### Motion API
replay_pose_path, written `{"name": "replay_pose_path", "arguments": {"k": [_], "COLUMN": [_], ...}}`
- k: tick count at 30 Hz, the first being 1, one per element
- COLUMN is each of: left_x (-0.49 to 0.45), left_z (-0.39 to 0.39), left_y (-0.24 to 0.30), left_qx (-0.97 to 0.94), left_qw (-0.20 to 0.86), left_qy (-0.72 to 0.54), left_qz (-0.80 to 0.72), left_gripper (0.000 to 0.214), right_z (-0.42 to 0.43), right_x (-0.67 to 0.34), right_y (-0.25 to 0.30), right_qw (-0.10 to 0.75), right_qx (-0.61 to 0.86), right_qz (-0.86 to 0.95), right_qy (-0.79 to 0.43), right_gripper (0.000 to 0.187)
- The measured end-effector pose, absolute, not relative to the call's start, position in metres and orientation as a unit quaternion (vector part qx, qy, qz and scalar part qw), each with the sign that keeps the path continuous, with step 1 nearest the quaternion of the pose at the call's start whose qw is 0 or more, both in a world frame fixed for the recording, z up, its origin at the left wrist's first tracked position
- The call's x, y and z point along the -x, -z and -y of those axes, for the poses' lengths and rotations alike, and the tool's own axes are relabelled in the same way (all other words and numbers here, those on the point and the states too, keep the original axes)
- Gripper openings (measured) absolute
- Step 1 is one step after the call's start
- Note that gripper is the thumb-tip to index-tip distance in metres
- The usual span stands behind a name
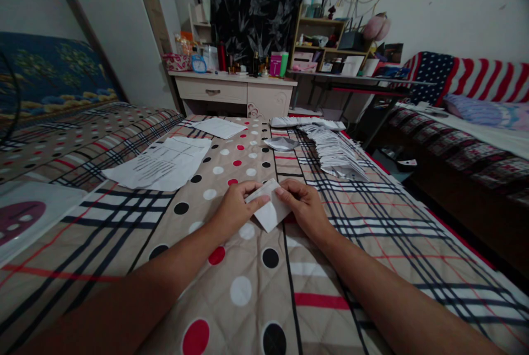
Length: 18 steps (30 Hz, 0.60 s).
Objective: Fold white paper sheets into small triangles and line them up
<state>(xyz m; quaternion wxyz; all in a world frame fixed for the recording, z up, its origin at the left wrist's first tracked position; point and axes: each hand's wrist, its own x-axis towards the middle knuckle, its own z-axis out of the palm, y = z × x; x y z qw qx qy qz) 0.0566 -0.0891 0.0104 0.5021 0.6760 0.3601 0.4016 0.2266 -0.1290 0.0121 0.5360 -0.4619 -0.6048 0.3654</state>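
Observation:
A small folded piece of white paper point(270, 214) is held low over the bedspread, one corner pointing toward me. My left hand point(239, 203) pinches its left side, thumb lying across the front. On the right side, my right hand point(303, 203) grips it with the thumb on top and the fingers curled behind. Beyond my hands lies a single folded paper piece point(281, 144). To its right, a long overlapping row of folded papers point(333, 148) runs along the bed, with another bundle of papers point(306, 122) at its far end.
Printed sheets point(165, 162) and a blank-looking sheet point(221, 127) lie on the left of the patterned bedspread point(243, 322). A plastic bag point(37, 211) with a purple print is at the left edge. Past the bed stand a cluttered dresser point(231, 87) and a desk with shelves point(322, 71).

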Motion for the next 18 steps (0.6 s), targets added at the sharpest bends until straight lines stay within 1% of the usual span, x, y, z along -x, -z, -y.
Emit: {"name": "replay_pose_path", "arguments": {"k": [4,8,11,15,16,17,18], "left_x": [-0.054,-0.053,-0.052,-0.053,-0.053,-0.054,-0.054], "left_z": [0.087,0.091,0.095,0.098,0.098,0.097,0.097], "left_y": [-0.01,-0.016,-0.021,-0.023,-0.022,-0.022,-0.021], "left_qx": [-0.688,-0.701,-0.709,-0.702,-0.695,-0.687,-0.679], "left_qw": [0.438,0.371,0.345,0.35,0.36,0.373,0.387], "left_qy": [-0.452,-0.507,-0.522,-0.53,-0.531,-0.531,-0.53], "left_qz": [-0.361,-0.338,-0.326,-0.323,-0.325,-0.327,-0.33], "left_gripper": [0.013,0.002,0.002,0.005,0.007,0.01,0.012], "right_z": [0.131,0.136,0.137,0.135,0.135,0.134,0.134], "right_x": [-0.226,-0.225,-0.224,-0.223,-0.223,-0.223,-0.223], "right_y": [-0.016,-0.02,-0.02,-0.018,-0.017,-0.017,-0.016], "right_qw": [0.579,0.577,0.591,0.617,0.617,0.609,0.597], "right_qx": [0.429,0.412,0.427,0.436,0.441,0.447,0.454], "right_qz": [0.634,0.663,0.634,0.589,0.583,0.581,0.582], "right_qy": [-0.28,-0.24,-0.258,-0.286,-0.293,-0.303,-0.314], "right_gripper": [0.008,0.004,0.012,0.035,0.039,0.038,0.034]}}
